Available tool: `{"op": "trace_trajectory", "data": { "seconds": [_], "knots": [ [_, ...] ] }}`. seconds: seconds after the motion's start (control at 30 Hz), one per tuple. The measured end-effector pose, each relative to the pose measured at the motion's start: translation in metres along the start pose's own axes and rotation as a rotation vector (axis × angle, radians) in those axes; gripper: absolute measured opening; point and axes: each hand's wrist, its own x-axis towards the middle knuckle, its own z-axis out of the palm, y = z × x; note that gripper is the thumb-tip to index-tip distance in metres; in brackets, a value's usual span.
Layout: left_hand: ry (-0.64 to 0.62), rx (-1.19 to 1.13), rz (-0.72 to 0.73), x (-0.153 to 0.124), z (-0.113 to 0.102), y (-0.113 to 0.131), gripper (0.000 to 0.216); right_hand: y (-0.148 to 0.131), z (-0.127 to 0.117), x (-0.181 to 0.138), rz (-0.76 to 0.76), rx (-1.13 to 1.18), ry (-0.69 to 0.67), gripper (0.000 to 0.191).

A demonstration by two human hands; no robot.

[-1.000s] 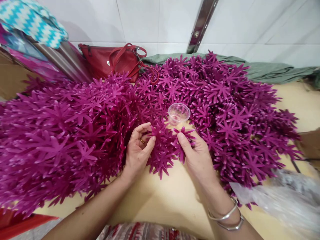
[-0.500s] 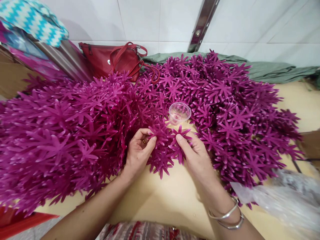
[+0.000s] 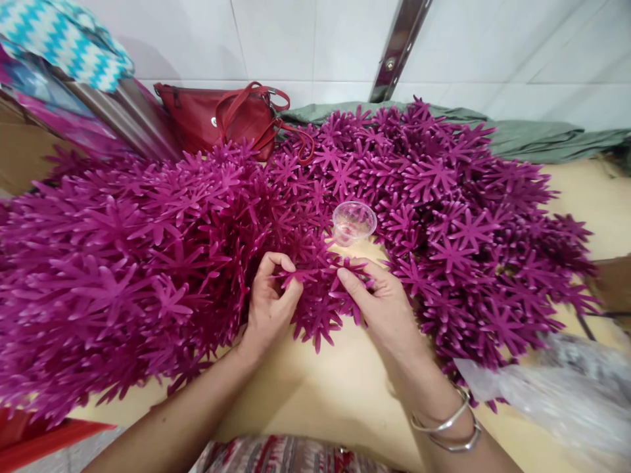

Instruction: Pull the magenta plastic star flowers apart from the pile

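A clear cup [image 3: 351, 230] is set between the heaps, near the hands; a pinkish patch is seen through its wall, but whether anything is held in it cannot be told. The contents of the red bag [image 3: 197, 117], laid against the wall [image 3: 276, 39] with its strap looped over it, are hidden, and those of the crumpled plastic [image 3: 557, 394] at the right cannot be made out. A purple flower [image 3: 303, 276] is pinched between thumb and curled forefinger of the left hand [image 3: 269, 305]; a second flower [image 3: 348, 305] is gripped just beside it, under the thumb of the right hand [image 3: 382, 299], fingers bent behind. Both are held above the table [image 3: 340, 394], between the left heap [image 3: 123, 276] and the right heap [image 3: 463, 243]. Compared with half a second ago, the left-hand flower has been tipped nearly edge-on, and the right thumb has been shifted slightly leftward; the cup and bag have been left in place.
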Motion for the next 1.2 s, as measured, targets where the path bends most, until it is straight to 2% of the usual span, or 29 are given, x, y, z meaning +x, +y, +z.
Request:
{"op": "trace_trajectory", "data": {
  "seconds": [0.1, 0.2, 0.27, 0.37, 0.47, 0.6, 0.7, 0.8, 0.93, 1.07, 1.2],
  "knots": [
    [0.038, 0.021, 0.043, 0.0, 0.001, 0.003, 0.017, 0.0, -0.001, 0.0, 0.002, 0.042, -0.017, 0.019],
    [0.025, 0.032, -0.014, -0.001, 0.0, 0.002, 0.01, -0.001, -0.002, -0.001, 0.007, 0.024, -0.005, 0.023],
    [0.012, 0.037, -0.02, -0.002, -0.001, 0.002, 0.015, -0.001, -0.002, -0.001, 0.004, 0.006, 0.001, 0.026],
    [-0.003, 0.075, 0.091, -0.003, -0.001, 0.003, 0.016, 0.001, -0.003, -0.001, 0.008, 0.0, -0.032, 0.03],
    [0.044, 0.079, 0.187, -0.005, 0.002, 0.005, 0.015, 0.003, -0.003, -0.002, 0.012, -0.002, -0.073, 0.031],
    [0.104, -0.091, 0.063, -0.008, 0.007, 0.007, 0.026, 0.0, -0.003, -0.003, 0.028, -0.035, -0.079, 0.034],
    [0.023, -0.068, -0.051, -0.009, 0.008, 0.007, 0.023, -0.002, -0.001, -0.005, 0.04, -0.044, -0.064, 0.035],
    [-0.051, -0.013, -0.09, -0.009, 0.005, 0.006, 0.022, -0.004, 0.0, -0.005, 0.043, -0.003, -0.06, 0.034],
    [-0.059, 0.099, 0.08, -0.009, -0.001, 0.003, 0.037, -0.005, 0.001, -0.006, 0.042, 0.01, -0.035, 0.031],
    [-0.104, 0.259, 0.296, -0.01, -0.007, 0.004, 0.042, -0.004, -0.001, -0.004, -0.006, -0.066, -0.047, 0.032],
    [-0.086, 0.3, 0.344, -0.01, -0.007, 0.008, 0.04, 0.0, -0.001, -0.004, -0.053, -0.136, -0.109, 0.032]
  ]
}}
